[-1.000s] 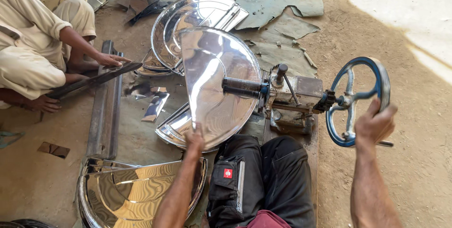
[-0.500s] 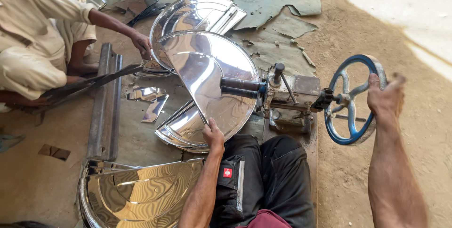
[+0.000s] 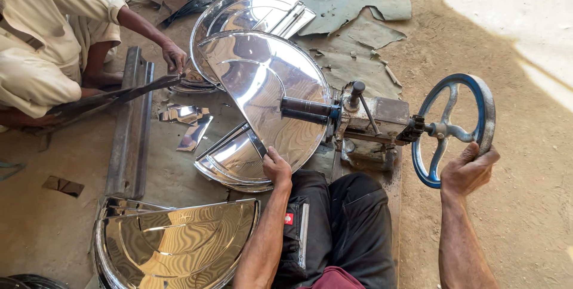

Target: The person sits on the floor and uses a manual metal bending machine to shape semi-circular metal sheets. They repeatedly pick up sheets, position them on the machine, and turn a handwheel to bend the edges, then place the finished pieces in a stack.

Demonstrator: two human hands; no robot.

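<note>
Shiny metal dish (image 3: 262, 95) stands on edge, clamped in the small machine (image 3: 370, 125) on our dirt floor (image 3: 513, 217). Cut half-round sheets (image 3: 179, 244) lie stacked on the ground nearby. Our left hand (image 3: 277, 166) pinches the dish's lower rim; our right hand (image 3: 468, 169) wraps the blue wheel (image 3: 455, 129). A co-worker's hand (image 3: 174, 57) presses a long blade (image 3: 113, 95) beside us.

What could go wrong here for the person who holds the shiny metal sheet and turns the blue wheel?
1. The left hand grips the bare edge of the shiny metal sheet; that edge looks thin, so it may cut the fingers.
2. The sheet sits between the machine's rollers; if the right hand turns the blue handwheel too fast, the sheet may slip or feed crooked.
3. A co-worker's hand works close by, beside the stacked sheets; a swinging sheet might hit it.
</note>
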